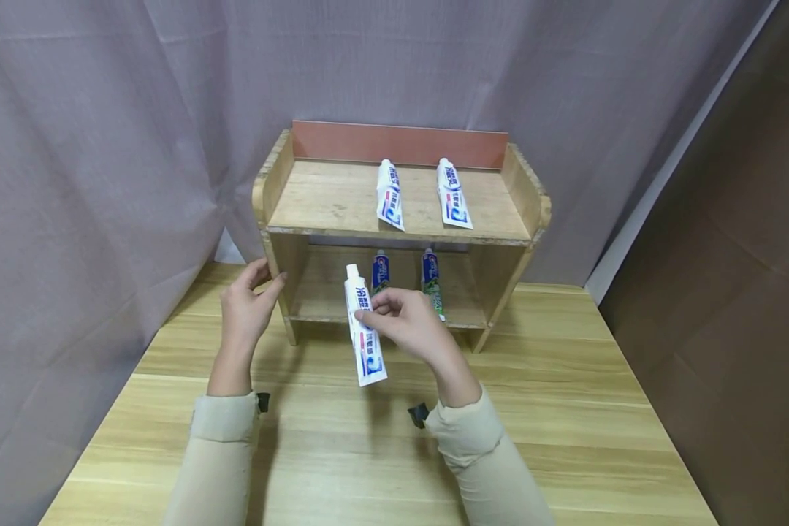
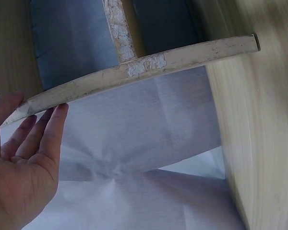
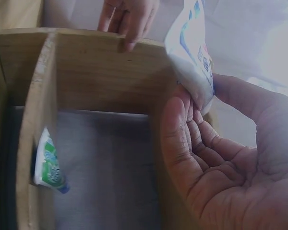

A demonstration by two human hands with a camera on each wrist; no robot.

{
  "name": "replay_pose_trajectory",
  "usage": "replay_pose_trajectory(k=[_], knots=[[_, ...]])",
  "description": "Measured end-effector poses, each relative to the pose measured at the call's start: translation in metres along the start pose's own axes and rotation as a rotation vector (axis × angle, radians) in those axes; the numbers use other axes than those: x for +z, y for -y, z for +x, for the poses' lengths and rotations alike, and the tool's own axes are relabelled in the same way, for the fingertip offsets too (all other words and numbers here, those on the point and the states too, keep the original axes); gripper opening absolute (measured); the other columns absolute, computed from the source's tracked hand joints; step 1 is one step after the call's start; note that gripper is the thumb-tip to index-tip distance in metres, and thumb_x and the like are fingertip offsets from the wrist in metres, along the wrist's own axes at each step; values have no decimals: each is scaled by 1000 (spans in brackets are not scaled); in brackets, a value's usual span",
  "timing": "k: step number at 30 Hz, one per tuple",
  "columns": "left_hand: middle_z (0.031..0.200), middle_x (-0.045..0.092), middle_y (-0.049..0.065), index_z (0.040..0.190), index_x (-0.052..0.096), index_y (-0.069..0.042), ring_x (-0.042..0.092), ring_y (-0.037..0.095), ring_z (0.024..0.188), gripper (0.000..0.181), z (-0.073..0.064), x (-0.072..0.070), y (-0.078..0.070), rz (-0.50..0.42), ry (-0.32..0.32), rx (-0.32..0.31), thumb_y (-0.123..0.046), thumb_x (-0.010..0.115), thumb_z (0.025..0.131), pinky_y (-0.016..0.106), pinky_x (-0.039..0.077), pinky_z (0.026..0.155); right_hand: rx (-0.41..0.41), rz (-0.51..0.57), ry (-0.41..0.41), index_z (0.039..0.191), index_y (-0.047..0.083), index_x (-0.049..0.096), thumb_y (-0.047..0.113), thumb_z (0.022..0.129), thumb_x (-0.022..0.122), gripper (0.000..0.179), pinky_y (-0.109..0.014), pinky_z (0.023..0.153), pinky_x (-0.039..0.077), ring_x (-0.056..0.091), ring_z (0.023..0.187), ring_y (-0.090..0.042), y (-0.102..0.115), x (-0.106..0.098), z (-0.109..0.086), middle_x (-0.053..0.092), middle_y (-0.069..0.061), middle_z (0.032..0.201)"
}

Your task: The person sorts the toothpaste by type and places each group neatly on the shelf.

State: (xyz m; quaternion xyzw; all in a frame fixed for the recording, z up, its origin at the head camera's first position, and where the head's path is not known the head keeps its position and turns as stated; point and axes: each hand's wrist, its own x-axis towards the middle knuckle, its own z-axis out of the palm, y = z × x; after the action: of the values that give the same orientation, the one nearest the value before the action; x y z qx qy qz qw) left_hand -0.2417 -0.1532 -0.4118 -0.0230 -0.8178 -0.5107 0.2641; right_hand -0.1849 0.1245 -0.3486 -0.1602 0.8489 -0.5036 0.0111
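Note:
My right hand (image 1: 408, 321) pinches a white toothpaste tube (image 1: 366, 329) between thumb and fingers, in front of the small wooden shelf (image 1: 394, 237). The tube is tilted, its cap end toward the shelf. In the right wrist view the same tube (image 3: 189, 52) is partly cut off by the frame's top. My left hand (image 1: 250, 299) grips the front edge of the shelf's left side panel, thumb on one face and fingers on the other. The left wrist view shows that panel (image 2: 149, 64) between the left hand's (image 2: 31, 163) thumb and fingers.
Two white toothpaste tubes, one left (image 1: 390, 196) and one right (image 1: 454, 193), lie on the top board. Below them, two blue-and-green tubes (image 1: 432, 281) (image 1: 380, 269) lie on the lower board. A grey curtain (image 1: 394, 58) hangs behind, and a brown panel (image 1: 723, 219) stands at right.

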Motion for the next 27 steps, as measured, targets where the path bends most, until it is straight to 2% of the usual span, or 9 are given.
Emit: replay_pose_trajectory(k=[9,18,27], knots=[[117,73,7,123,70,-13,68,24,112,33,0,1,0,-4,-7,-3,-27,72,93,49,58,90,-41,-25,-6,95,8,73,29,88,79,23,-32,65,58,67,74,-18,14,-5,10,71,-1,83],[115,74,11,124,69,-10,69,25,110,36,0,0,0,-6,-10,5,-28,73,93,41,59,88,-43,-32,-8,95,8,73,28,88,79,22,-31,62,59,67,73,-19,23,-8,16,71,-2,82],[115,73,12,122,70,-10,69,25,110,34,-1,0,1,-15,-14,12,-26,74,92,39,59,87,-64,-43,-18,94,10,73,31,88,78,22,-32,63,55,66,73,-18,30,-10,20,71,0,81]])
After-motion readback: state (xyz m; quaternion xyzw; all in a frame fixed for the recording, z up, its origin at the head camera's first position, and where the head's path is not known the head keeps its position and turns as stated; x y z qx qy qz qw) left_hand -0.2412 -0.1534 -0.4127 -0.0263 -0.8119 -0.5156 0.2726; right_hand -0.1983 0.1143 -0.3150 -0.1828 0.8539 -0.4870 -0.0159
